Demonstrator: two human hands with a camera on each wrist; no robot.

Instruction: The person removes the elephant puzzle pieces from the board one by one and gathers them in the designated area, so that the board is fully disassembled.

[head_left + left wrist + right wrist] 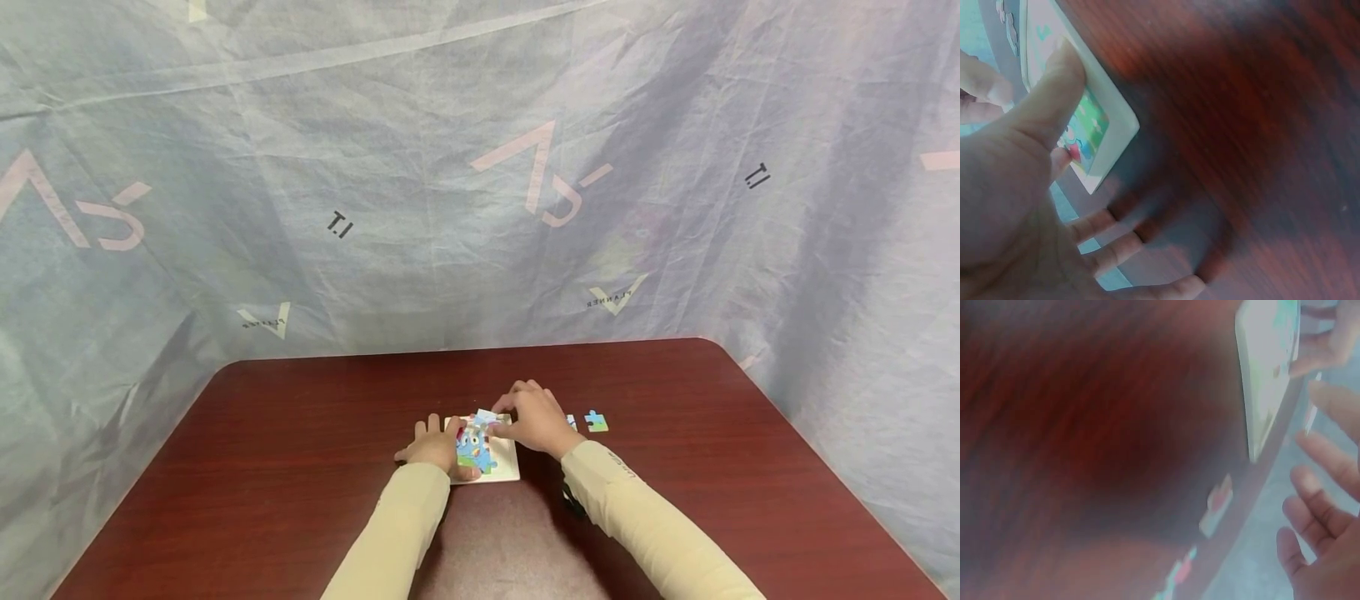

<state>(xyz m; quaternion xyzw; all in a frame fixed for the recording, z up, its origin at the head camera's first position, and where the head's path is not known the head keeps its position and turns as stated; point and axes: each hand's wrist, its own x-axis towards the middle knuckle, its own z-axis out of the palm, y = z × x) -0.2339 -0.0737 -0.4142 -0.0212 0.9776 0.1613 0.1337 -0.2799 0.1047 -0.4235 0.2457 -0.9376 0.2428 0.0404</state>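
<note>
A small white puzzle tray [507,468] lies on the table, partly filled with joined pieces that make a blue cartoon picture [471,450]. My left hand [433,452] rests at its left side, thumb laid across the near edge and the other fingers spread toward the tabletop. In the left wrist view that thumb [1060,81] presses over the picture. Above the tray's far part, my right hand [536,419] pinches a puzzle piece [486,415] between thumb and index finger. Seen edge-on in the right wrist view, the piece [1312,414] is a thin sliver between those fingertips.
To the right of the tray lies a loose blue-and-green puzzle piece [596,421]. Another loose piece [572,422] shows partly behind the right hand. The dark red wooden table [300,450] has a grey printed cloth [420,183] hanging behind it and at its sides.
</note>
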